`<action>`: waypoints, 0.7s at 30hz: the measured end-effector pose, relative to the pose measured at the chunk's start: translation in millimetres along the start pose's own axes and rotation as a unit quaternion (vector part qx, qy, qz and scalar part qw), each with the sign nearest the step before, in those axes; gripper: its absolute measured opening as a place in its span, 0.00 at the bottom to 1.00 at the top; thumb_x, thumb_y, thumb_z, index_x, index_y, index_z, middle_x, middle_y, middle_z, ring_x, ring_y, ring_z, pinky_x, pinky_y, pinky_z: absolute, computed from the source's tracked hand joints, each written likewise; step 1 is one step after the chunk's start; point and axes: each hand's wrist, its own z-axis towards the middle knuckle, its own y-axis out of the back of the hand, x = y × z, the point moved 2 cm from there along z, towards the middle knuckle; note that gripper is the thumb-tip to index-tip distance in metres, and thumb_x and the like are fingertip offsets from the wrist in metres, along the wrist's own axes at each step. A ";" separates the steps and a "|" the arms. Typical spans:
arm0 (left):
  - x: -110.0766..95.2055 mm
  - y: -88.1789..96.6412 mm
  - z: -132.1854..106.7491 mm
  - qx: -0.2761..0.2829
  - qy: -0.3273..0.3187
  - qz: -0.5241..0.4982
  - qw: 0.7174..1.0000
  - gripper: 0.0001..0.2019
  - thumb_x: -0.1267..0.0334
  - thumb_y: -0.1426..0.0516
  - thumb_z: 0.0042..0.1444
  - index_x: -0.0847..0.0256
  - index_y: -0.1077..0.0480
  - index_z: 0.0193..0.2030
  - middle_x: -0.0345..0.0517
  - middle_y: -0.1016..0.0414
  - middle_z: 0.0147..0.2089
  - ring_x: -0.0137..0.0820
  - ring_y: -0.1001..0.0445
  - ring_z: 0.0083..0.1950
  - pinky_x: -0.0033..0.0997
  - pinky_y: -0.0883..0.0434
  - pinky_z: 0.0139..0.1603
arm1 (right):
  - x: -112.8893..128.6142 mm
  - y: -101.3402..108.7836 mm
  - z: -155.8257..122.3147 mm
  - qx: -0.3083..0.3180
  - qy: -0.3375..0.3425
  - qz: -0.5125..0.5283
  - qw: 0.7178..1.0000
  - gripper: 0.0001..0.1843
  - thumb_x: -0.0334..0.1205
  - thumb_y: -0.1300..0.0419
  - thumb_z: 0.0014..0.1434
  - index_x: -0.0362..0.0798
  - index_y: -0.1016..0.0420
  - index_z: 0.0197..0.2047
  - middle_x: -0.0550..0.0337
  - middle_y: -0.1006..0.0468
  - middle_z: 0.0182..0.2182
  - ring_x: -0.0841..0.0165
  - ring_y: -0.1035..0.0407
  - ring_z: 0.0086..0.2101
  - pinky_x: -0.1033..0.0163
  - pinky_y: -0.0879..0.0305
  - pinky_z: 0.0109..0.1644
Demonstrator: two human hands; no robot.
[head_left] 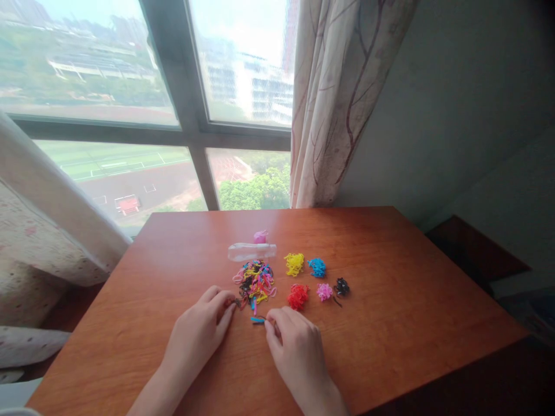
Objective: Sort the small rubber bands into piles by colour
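Note:
A mixed pile of small coloured rubber bands [256,280] lies on the table before me. My left hand [206,315] rests at the pile's near left edge, thumb and fingers pinched on dark and reddish rubber bands. Just right of the pile's near end, my right hand [297,335] pinches rubber bands; blue and black ones [258,320] stick out leftward from its fingertips. Sorted by colour to the right are heaps of yellow bands [295,264], blue bands [317,267], red bands [298,296], pink bands [324,292] and black bands [342,286].
Behind the pile lies a clear plastic bottle-like container [252,251], with a pink object [261,237] beyond it. The wooden table [411,289] ends at a window with curtains [333,104]. Part of a white object shows at the lower left corner.

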 end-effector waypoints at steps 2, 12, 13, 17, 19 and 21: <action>1.6 -0.5 -1.5 -0.006 0.004 0.003 1.000 0.12 0.58 0.53 0.65 0.54 0.30 0.39 0.39 0.27 0.41 0.30 0.24 0.36 0.28 0.32 0.36 | -4.1 2.4 -0.4 -0.010 0.000 0.015 1.000 0.08 0.30 0.44 0.61 0.51 0.29 0.32 0.64 0.27 0.27 0.69 0.32 0.29 0.66 0.47 0.34; 5.5 -1.9 -4.1 -0.053 -0.035 -0.074 0.995 0.09 0.58 0.49 0.62 0.55 0.30 0.34 0.37 0.27 0.34 0.28 0.29 0.30 0.25 0.34 0.33 | -40.0 20.2 -4.0 -0.059 -0.045 0.078 0.994 0.09 0.35 0.46 0.63 0.50 0.28 0.32 0.64 0.27 0.25 0.71 0.32 0.25 0.69 0.42 0.31; 4.4 -1.8 -4.2 -0.056 -0.044 -0.086 0.994 0.09 0.58 0.49 0.62 0.56 0.30 0.34 0.37 0.27 0.33 0.27 0.30 0.29 0.25 0.34 0.32 | -40.5 21.1 -4.1 -0.060 -0.041 0.074 0.995 0.09 0.35 0.46 0.63 0.50 0.28 0.32 0.64 0.27 0.25 0.71 0.32 0.25 0.69 0.42 0.32; -6.1 -1.0 -4.8 -0.054 -0.072 -0.142 0.986 0.09 0.60 0.48 0.62 0.57 0.30 0.33 0.37 0.30 0.30 0.26 0.34 0.26 0.24 0.36 0.29 | -37.9 18.5 -5.3 -0.053 -0.029 0.073 0.995 0.09 0.34 0.46 0.63 0.50 0.29 0.32 0.64 0.26 0.25 0.71 0.31 0.25 0.69 0.41 0.32; -13.5 -0.8 -5.1 -0.046 -0.077 -0.167 0.982 0.09 0.60 0.48 0.62 0.57 0.30 0.33 0.37 0.31 0.29 0.26 0.35 0.25 0.23 0.37 0.28 | -35.9 14.9 -6.3 -0.045 -0.025 0.073 0.996 0.08 0.33 0.46 0.63 0.50 0.29 0.32 0.64 0.27 0.25 0.71 0.31 0.25 0.69 0.42 0.32; -20.4 -1.6 -5.4 -0.032 -0.081 -0.178 0.980 0.09 0.61 0.48 0.62 0.58 0.30 0.33 0.38 0.31 0.29 0.26 0.36 0.25 0.24 0.37 0.27 | -34.4 12.0 -7.2 -0.037 -0.017 0.069 0.997 0.08 0.33 0.45 0.63 0.50 0.29 0.32 0.65 0.27 0.25 0.71 0.31 0.25 0.69 0.42 0.32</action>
